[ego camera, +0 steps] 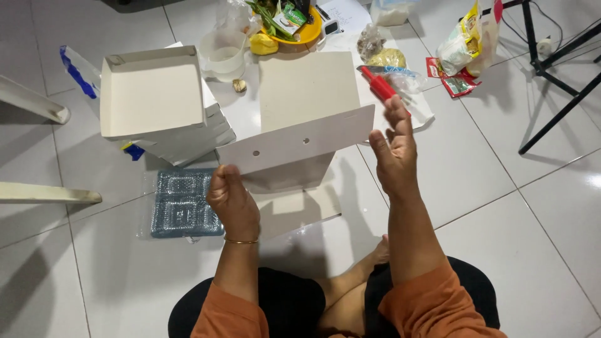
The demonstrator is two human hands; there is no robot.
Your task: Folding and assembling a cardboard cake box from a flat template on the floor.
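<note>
Two hands were on one flat sheet of white cardboard (pixel 294 150), a box blank with two small punched holes, held above the tiled floor (pixel 488 188) in front of my lap. Its long axis ran left to right, rising toward the right, and the flap tilted toward me along a fold.

To the left sat a stack of assembled white boxes (pixel 153 100), the top one open side up. Another flat blank (pixel 307 87) lay on the floor behind the held one. A clear plastic compartment tray (pixel 181 203) lay on the floor under my left hand.

Left hand (pixel 233 200): closed on the sheet's lower left corner, thumb on the near face. Right hand (pixel 394 153): open, fingers straight and pointing up, palm pressed to the sheet's right edge, gripping nothing. A red-handled tool (pixel 382 84) lay just beyond the right fingertips.
</note>
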